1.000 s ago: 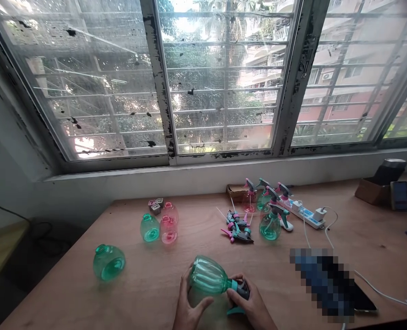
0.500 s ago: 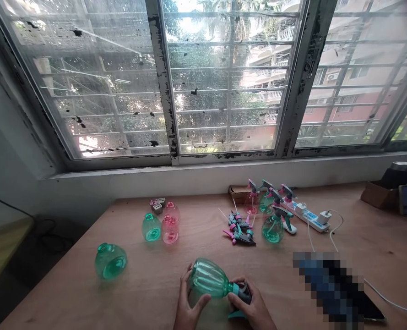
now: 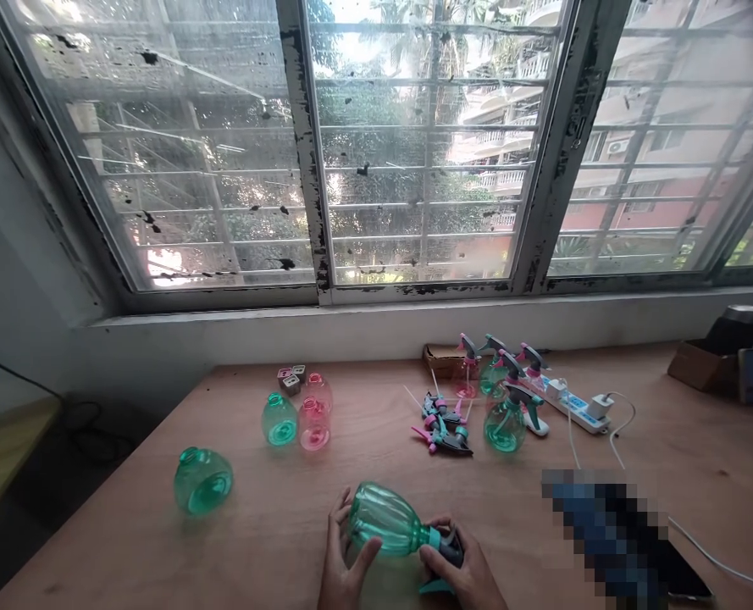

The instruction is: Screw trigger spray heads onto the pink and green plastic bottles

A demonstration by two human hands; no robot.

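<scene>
A green transparent spray bottle (image 3: 385, 518) lies sideways between my hands, its base to the left and its neck to the right. My left hand (image 3: 346, 555) cups the base end, thumb on the near side and fingers behind. Wrapped round the grey and teal spray head at the neck is my right hand (image 3: 468, 566); the teal trigger (image 3: 436, 585) points down toward the table. The head sits on the bottle's neck, but I cannot tell how tightly. Part of the spray head is hidden by my right fingers.
A green bottle (image 3: 203, 481) leans at left. Another green bottle (image 3: 279, 420) stands by two pink bottles (image 3: 314, 425). Loose spray heads (image 3: 445, 428) lie mid-table, beside several assembled spray bottles (image 3: 504, 424). A power strip (image 3: 576, 407), a blurred tablet-like thing (image 3: 687, 569) and a cardboard box (image 3: 700, 366) are right.
Both hands and the bottle have shifted very slightly, and the view has moved a little. My grip on the bottle and spray head looks the same.
</scene>
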